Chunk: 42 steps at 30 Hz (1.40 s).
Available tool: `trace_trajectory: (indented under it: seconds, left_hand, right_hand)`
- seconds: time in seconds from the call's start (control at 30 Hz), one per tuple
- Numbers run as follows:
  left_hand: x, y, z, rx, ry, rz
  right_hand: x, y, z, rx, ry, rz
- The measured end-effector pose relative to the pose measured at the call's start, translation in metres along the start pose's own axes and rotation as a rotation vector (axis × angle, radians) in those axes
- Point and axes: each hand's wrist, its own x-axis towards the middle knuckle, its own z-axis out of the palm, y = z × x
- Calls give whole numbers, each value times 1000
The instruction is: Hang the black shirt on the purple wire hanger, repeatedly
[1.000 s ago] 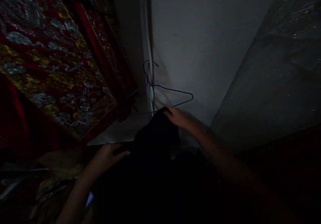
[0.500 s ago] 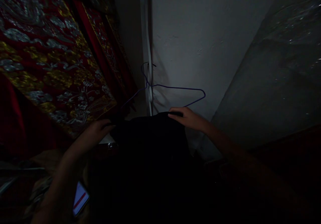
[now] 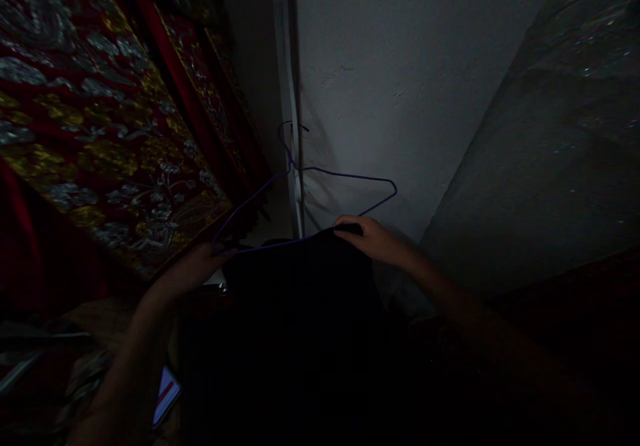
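A thin purple wire hanger (image 3: 350, 175) hangs by its hook near a pale vertical strip on the wall. Below it spreads a black garment (image 3: 300, 279), too dark to tell its kind. My right hand (image 3: 367, 236) pinches the garment's top edge, just under the hanger's right side. My left hand (image 3: 200, 264) is closed at the garment's upper left edge, by the hanger's left corner; its fingertips are dim and partly hidden. The hanger's lower bar crosses in front of the garment's top on the left and is lost to view near my right hand.
On the left hangs a red cloth (image 3: 115, 119) with gold and silver embroidery. A lit phone (image 3: 166, 396) lies at lower left beside my left forearm. A grey wall (image 3: 390, 86) stands behind, with a shiny clear sheet (image 3: 550, 146) at right.
The hanger's left corner and lower bar now show in front of the garment, beside my left hand. Its right end has shifted slightly left. My right hand keeps its pinch.
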Motion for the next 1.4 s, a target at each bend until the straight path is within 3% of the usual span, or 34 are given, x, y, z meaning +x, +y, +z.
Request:
trace_trajectory:
  seconds: [0.2,0.33,0.43,0.57,0.7,0.83,0.97,1.1,1.17,1.33,1.4]
  left_hand:
    - [-34,12,-22,85,-56,-22]
    - [-41,22,-37,160,161,41]
    - [-30,33,-39,106,325,144]
    - [-1,58,-26,101,532,344]
    - [20,79,-15,115,598,486]
    - [27,77,-20,149,559,462]
    - [30,68,-33,225,559,439]
    - [31,69,-37,286,552,502]
    - [31,70,-36,301,548,545]
    - [31,65,-35,238,650,505]
    - [33,64,-33,176,597,459]
  right_hand:
    - [2,-3,4,-57,33,15]
    - [2,-5,8,-29,6,18]
    - [0,-6,11,50,-30,33]
    - [-4,-8,23,173,-32,103]
    - [-8,-15,30,207,6,92]
    - [-19,-22,14,26,152,-3]
    - [-32,-15,-17,-38,346,22]
    - [-30,3,-50,-14,577,99]
    - [-26,9,-64,21,501,181]
    - [-25,-2,-86,178,118,280]
    - [-25,-10,-84,228,138,270]
